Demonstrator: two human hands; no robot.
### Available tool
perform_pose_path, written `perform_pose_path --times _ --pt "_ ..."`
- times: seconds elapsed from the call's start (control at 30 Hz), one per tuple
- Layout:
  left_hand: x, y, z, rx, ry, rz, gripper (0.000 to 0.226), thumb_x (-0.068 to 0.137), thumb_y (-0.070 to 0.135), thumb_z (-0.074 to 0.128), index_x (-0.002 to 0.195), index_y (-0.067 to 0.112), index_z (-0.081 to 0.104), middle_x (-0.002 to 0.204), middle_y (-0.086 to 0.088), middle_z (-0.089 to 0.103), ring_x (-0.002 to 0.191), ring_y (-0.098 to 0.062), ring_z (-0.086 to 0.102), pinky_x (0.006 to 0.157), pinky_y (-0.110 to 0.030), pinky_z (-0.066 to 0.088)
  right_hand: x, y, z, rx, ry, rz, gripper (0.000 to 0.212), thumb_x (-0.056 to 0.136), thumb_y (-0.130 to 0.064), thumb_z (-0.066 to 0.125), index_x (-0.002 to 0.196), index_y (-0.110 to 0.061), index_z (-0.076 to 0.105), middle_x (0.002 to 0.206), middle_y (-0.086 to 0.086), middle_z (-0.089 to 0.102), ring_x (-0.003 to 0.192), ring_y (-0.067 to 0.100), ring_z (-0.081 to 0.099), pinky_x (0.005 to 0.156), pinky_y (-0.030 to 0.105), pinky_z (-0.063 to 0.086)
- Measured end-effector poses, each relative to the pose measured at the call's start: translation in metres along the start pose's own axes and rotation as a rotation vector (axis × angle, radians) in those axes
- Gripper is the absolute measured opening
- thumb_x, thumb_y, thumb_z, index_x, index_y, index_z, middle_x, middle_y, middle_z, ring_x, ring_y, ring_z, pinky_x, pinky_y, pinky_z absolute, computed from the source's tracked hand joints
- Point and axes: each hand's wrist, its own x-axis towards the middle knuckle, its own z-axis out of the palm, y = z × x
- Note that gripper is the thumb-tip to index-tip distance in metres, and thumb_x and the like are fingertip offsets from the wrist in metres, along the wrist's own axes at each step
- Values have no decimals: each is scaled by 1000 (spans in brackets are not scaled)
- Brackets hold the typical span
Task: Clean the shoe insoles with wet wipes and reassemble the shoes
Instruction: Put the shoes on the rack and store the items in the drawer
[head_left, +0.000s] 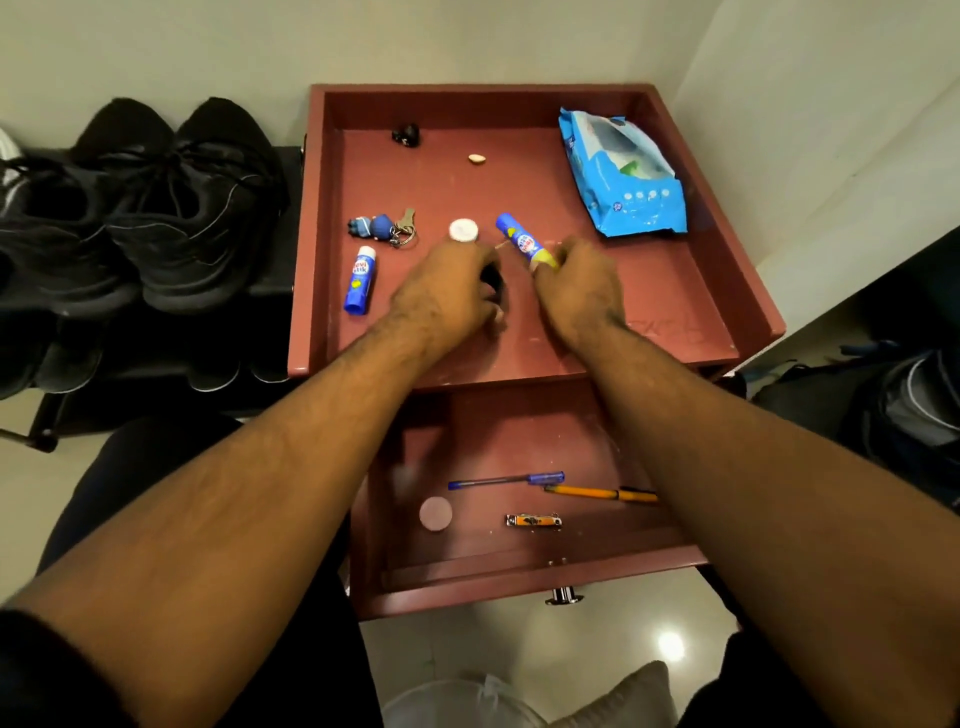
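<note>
Two pairs of black shoes (192, 208) stand on a dark rack at the left. A blue pack of wet wipes (623, 176) lies at the back right of the red-brown cabinet top (675, 291). My right hand (582, 291) pinches the lower end of a blue and yellow glue stick (519, 240), which tilts up to the left. My left hand (447, 296) is beside it, fingers curled round something small and dark that I cannot identify. No insole is visible.
On the cabinet top lie a white cap (462, 230), a second glue stick (359, 280), a blue keychain with keys (382, 227) and two small bits at the back. The open drawer (519, 582) below holds two pens, a nail clipper and a disc. A backpack (914, 410) sits right.
</note>
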Motion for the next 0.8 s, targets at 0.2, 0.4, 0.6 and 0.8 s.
perform_pose_path --times 0.2,0.4,0.6,0.8 --pt "-69 35 26 105 -434 158 33 73 15 79 97 20 57 93 3 54 88 -22 57 68 -32 40 -97 70 -55 92 -54 -184 9 87 -19 69 89 -11 65 75 3 61 66 17 51 59 25 33" --pt "-90 26 92 160 -607 20 43 95 15 53 138 17 49 129 -19 51 116 -40 56 90 -37 44 -117 140 -42 -45 -441 20 8 84 -21 73 85 -14 68 75 7 65 68 22 62 64 36 49" --pt "-86 4 120 250 -587 -45 42 96 12 50 138 17 47 138 -14 50 124 -35 53 95 -35 43 -88 167 -11 -181 -654 47 15 84 -18 72 93 -8 69 86 12 68 79 28 66 67 35 54" --pt "-73 -5 126 327 -571 -73 41 92 9 55 132 18 51 132 -14 51 118 -37 57 85 -37 47 -71 170 2 -288 -732 45 15 86 -19 69 100 -12 67 96 11 68 79 26 67 72 33 56"
